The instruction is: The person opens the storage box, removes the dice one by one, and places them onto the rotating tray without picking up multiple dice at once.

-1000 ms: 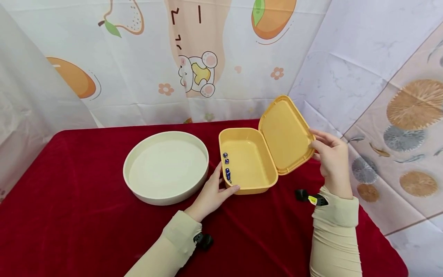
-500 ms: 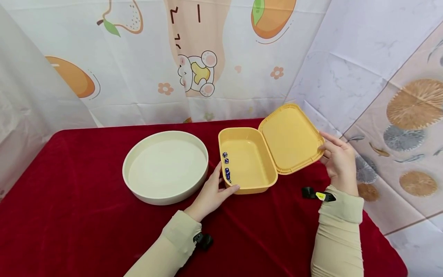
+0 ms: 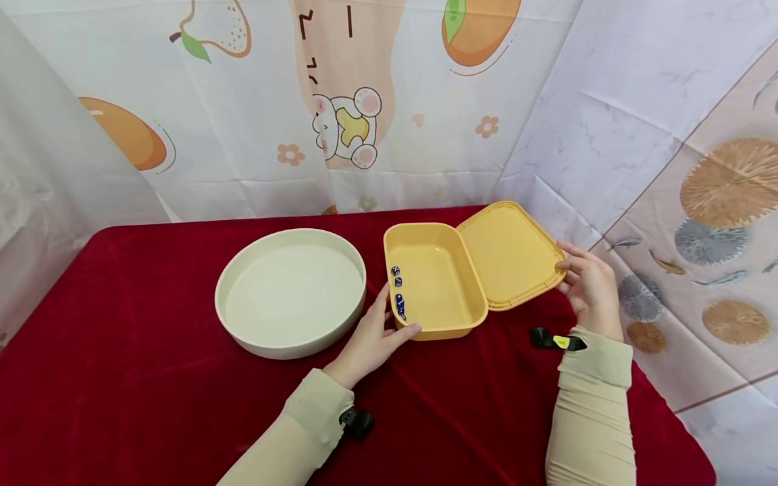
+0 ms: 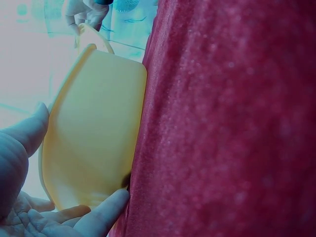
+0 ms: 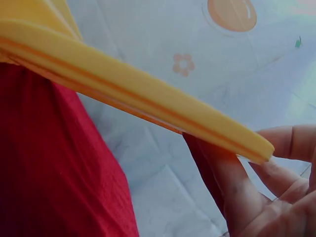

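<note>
A yellow plastic box (image 3: 442, 280) stands on the red cloth, its hinged lid (image 3: 509, 253) swung out to the right and sloping. Several small blue dice (image 3: 398, 282) lie along the box's left inner wall. My left hand (image 3: 367, 343) holds the box's near left corner, thumb at the front and fingers along the left side. In the left wrist view, the thumb touches the rim of the box (image 4: 98, 123) and a fingertip reaches low on its wall. My right hand (image 3: 591, 287) pinches the lid's outer edge; in the right wrist view, fingers lie above and below the lid (image 5: 148, 98).
Left of the box sits a round, cream-coloured shallow tray (image 3: 292, 290), close to my left fingers. Red velvet cloth (image 3: 140, 378) covers the table. Printed curtains (image 3: 243, 135) hang behind the table and along the right side. Each wrist wears a black strap camera (image 3: 358, 423).
The lid has tipped further back and down to the right, with my right hand moving outward and lower alongside it. My left hand, the box and the dice have stayed put.
</note>
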{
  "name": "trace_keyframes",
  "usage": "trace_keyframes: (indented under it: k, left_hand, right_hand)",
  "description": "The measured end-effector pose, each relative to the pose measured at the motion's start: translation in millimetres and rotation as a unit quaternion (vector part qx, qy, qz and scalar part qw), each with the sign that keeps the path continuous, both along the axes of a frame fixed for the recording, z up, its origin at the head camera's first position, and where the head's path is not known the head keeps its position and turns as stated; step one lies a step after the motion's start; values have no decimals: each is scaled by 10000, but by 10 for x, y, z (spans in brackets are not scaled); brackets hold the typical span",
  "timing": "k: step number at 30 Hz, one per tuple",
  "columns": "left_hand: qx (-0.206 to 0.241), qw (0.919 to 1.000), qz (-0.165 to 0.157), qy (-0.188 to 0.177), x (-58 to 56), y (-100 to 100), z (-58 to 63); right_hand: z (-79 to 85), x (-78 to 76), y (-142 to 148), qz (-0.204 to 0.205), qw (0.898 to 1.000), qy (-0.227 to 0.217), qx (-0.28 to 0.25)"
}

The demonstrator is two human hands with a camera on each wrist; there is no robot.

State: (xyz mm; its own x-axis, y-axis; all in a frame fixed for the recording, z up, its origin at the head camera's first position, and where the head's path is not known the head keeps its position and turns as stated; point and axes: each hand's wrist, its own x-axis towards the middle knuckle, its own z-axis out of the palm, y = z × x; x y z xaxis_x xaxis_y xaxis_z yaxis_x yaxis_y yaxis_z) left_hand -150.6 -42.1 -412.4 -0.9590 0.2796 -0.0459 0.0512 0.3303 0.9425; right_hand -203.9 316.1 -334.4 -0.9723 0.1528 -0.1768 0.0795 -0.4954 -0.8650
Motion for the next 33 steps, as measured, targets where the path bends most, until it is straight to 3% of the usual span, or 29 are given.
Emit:
trace_keyframes:
  k: [5,9,13,19,23,29,33]
  left_hand:
    - [25,10000,-18,34,-10,1,-4]
    - [23,10000,-12,27,-11,6,-9]
    - [8,10000,5,1,-5,8,-6]
    - [-2,10000,-6,9,-6,2,0]
    - [-4,10000,-16,19,-5,0,4]
    - [-32,10000,-13,10,-1,-4,5]
    - [-51,10000,-12,0,-4,-5,7]
  right_hand:
    - [-57,-21,50,-2,10000,-78,-6]
    - [-116,-38,62,-255,9989,-365,176]
    - [-185,-73,54,-595,9924,-725,801]
    - [-268,-116,33,-844,9718,-977,1972]
    - [-356,-147,56,-821,9512,-1143,2746]
    - [-517,-184,113,-197,8935,-1540,4214]
    - [-573,-182,140,275,8763,-1624,4527]
